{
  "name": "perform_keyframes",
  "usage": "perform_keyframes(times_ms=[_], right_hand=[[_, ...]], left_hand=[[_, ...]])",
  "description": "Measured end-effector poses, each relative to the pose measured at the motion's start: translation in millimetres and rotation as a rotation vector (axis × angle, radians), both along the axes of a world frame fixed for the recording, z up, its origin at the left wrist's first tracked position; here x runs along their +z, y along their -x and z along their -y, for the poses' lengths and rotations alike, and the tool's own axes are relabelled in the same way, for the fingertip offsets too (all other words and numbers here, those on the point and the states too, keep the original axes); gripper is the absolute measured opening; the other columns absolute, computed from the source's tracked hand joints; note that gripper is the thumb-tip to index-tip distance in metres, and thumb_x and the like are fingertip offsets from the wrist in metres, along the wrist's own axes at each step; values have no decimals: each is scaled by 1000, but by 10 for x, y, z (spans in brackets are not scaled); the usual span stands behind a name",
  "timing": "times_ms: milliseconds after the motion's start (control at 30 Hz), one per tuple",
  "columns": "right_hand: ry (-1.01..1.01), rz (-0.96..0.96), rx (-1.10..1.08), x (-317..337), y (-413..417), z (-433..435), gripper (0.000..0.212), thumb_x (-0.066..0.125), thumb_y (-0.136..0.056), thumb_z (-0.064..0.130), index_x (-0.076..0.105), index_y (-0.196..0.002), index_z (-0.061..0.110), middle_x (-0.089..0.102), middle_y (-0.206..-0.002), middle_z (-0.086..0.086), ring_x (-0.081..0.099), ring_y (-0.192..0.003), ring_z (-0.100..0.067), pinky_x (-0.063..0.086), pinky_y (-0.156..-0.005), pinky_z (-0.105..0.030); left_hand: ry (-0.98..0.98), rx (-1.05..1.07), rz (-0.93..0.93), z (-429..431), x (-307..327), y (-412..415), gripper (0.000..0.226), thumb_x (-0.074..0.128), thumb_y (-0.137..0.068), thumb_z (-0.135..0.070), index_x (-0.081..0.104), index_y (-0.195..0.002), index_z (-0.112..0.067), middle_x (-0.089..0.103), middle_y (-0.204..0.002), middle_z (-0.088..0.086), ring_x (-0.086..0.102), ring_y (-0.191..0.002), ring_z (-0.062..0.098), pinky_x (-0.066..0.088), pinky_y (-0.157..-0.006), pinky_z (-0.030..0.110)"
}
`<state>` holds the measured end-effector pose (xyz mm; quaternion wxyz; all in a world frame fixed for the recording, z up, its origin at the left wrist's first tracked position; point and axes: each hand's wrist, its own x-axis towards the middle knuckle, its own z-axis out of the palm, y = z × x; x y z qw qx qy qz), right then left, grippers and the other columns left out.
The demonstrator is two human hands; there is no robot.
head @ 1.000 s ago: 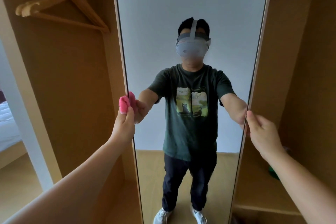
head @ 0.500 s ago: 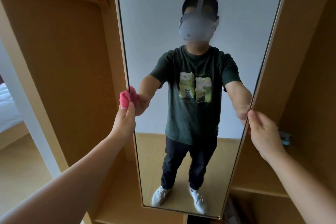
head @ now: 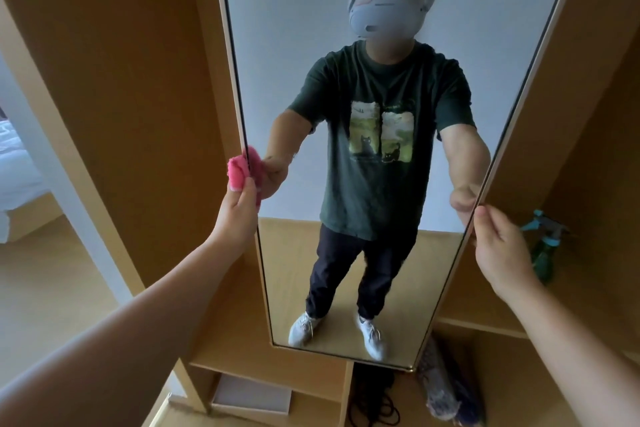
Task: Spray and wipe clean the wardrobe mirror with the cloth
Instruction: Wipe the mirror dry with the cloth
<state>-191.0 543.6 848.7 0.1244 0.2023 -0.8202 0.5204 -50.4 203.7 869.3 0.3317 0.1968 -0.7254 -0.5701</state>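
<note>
At the left edge of the mirror (head: 287, 28), the fingers (head: 247, 192) of my left hand (head: 239, 218) pinch the bunched pink cloth (head: 238, 170). My right hand (head: 498, 246) pinches the right edge. The tall, upright glass lies just right of the cloth. A spray bottle (head: 544, 248) stands on the shelf (head: 588, 288) beyond my right hand, clear of the wipe.

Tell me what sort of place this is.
Most likely a bedroom, at an open wooden wardrobe: a full-length mirror sits between its shelved compartments, and a white bed shows at the far left.
</note>
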Motion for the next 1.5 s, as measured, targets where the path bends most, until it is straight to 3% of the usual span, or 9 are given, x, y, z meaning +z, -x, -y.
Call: perform_keyframes(times_ms=[167,400,567,767,900,1067,1200,1300,1500], right_hand=[[4,19,-4,-95,6,-7,38,33,-105,32,60,-126,16,57,-110,5,51,-106,-14,38,-91,-32],[-2,58,-2,-244,37,-33,41,33,-105,34,58,-131,14,62,-112,-3,57,-111,-25,47,-98,-45],[-11,84,5,-339,24,-45,43,33,-105,36,58,-131,13,64,-118,-8,58,-113,-29,47,-98,-50],[-7,88,16,-450,-23,-22,40,32,-105,33,59,-126,12,64,-105,-10,59,-103,-31,48,-93,-49],[-20,88,29,-518,-54,-17,38,32,-106,30,58,-127,13,60,-100,-5,60,-101,-29,50,-91,-52],[-33,80,13,-604,-50,-8,35,34,-105,29,58,-124,13,59,-97,-3,61,-98,-31,50,-89,-58],[-51,92,6,-688,-62,19,34,34,-105,29,59,-118,11,59,-91,-5,60,-92,-31,51,-83,-48],[-70,102,-16,-750,-75,50,33,34,-105,26,59,-113,5,58,-90,-7,57,-89,-31,40,-74,-35],[-67,161,-34,-886,-165,88,35,33,-106,23,59,-115,2,59,-97,-9,53,-92,-24,37,-78,-31]], left_hand=[[-45,1,18,-32,-73,-14,52,26,-103,-44,31,-146,-16,55,-127,16,53,-118,29,43,-103,48],[-107,6,33,-60,-187,-24,56,27,-103,-46,31,-146,-11,48,-135,27,43,-126,44,36,-105,55],[-97,8,-4,-79,-286,-28,34,28,-104,-40,52,-111,-17,51,-82,6,45,-79,24,40,-77,42],[-81,18,30,-63,-437,-20,41,26,-104,-42,51,-119,-13,52,-82,4,46,-71,14,39,-74,40],[-90,8,65,-80,-529,-46,36,27,-104,-43,53,-119,-23,57,-106,27,56,-95,40,43,-92,53],[-88,20,49,-130,-577,-76,28,26,-104,-39,50,-115,-31,56,-96,4,52,-83,14,43,-83,43],[-105,36,58,-146,-645,-78,23,27,-104,-39,49,-109,-36,55,-96,8,51,-85,19,44,-83,46],[-122,50,61,-138,-729,-77,36,27,-104,-38,48,-126,-18,53,-94,9,48,-77,16,39,-79,43],[-140,13,83,-126,-920,-75,33,26,-104,-41,47,-121,-23,49,-93,11,44,-68,13,36,-75,40]])
